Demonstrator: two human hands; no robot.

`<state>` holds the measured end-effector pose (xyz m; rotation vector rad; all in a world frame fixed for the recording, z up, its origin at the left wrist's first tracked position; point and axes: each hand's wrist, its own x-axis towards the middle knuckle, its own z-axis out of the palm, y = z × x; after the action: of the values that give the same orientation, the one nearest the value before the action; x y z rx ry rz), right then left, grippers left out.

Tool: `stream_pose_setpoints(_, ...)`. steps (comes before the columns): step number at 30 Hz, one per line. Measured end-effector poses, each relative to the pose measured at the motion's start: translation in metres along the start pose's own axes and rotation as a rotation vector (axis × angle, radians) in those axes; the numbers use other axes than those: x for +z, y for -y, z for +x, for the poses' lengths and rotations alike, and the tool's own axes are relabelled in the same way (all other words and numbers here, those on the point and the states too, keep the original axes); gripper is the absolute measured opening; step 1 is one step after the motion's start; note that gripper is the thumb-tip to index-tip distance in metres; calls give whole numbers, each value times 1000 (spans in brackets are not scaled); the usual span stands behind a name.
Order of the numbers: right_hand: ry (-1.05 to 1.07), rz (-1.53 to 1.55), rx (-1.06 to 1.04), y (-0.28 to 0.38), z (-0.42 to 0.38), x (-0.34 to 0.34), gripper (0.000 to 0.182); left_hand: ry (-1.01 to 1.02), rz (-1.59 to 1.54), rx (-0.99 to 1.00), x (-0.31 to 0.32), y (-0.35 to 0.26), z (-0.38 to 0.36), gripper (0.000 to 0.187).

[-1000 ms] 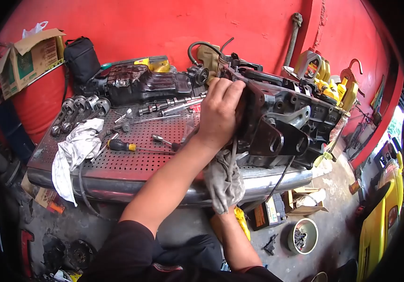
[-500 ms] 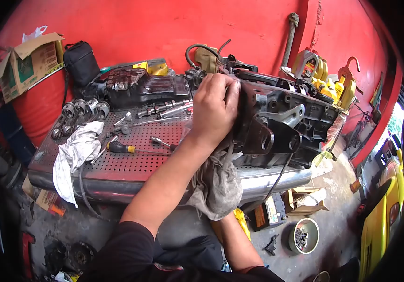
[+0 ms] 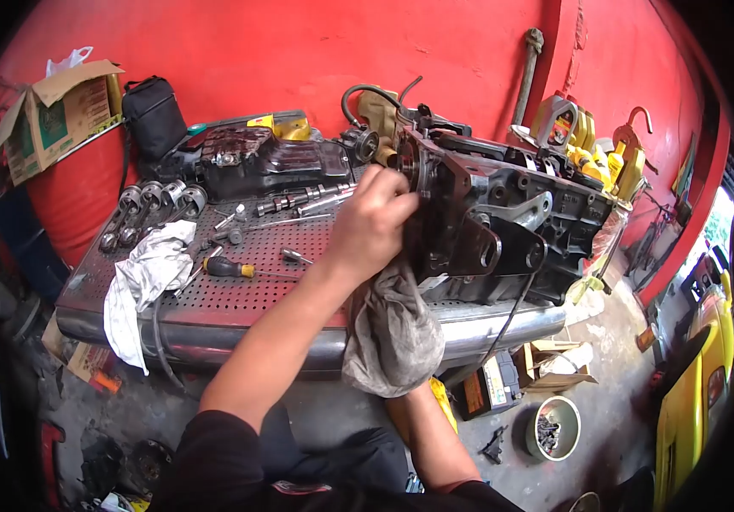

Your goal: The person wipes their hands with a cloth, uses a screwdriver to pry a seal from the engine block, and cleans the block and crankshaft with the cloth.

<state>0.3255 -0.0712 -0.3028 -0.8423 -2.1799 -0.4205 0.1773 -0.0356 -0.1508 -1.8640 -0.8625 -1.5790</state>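
My left hand (image 3: pixel 373 224) is closed, fingers curled, in front of the end face of a dark engine block (image 3: pixel 555 205). Whatever its fingertips hold or press on is hidden. Beside them, a round dark part (image 3: pixel 410 162) sits on the block's end. A grey, stained rag (image 3: pixel 393 341) hangs in a bunch below the left hand. My right forearm (image 3: pixel 439 439) comes up from below into this rag. The cloth wraps my right hand and covers its fingers.
On the perforated metal bench (image 3: pixel 205 299) lie a screwdriver (image 3: pixel 229 268), a white cloth (image 3: pixel 149 269), several pistons with rods (image 3: pixel 158 205), a camshaft (image 3: pixel 299 200) and an oil pan (image 3: pixel 256 162). A battery (image 3: pixel 491 384) and a bowl of small parts (image 3: pixel 555 427) stand on the floor.
My left hand has moved down and left from the upper edge of the block's end, uncovering the round part there. The rag has shifted only slightly.
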Motion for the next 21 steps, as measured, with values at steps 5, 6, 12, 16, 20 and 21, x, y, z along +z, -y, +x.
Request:
stream_pose_setpoints(5, 496, -58, 151, 29, 42, -61, 53, -210, 2, -303, -63, -29, -40, 14)
stream_pose_setpoints(6, 491, -32, 174, 31, 45, -59, 55, -214, -84, -419, -67, -33, -51, 12)
stream_pose_setpoints(12, -66, 17, -45, 12, 15, -22, 41, -239, -634, -917, -71, -63, -104, 9)
stream_pose_setpoints(16, -68, 110, 167, 10, 12, -26, 40, -101, -696, -1024, -47, -82, -110, 10)
stream_pose_setpoints(20, -139, 1437, 1068, 28, -13, -40, 48, 112, -545, -1018, -43, -105, -95, 13)
stream_pose_setpoints(21, -248, 1663, 1225, 39, -26, -48, 52, 194, -519, -906, -48, -108, -91, 20)
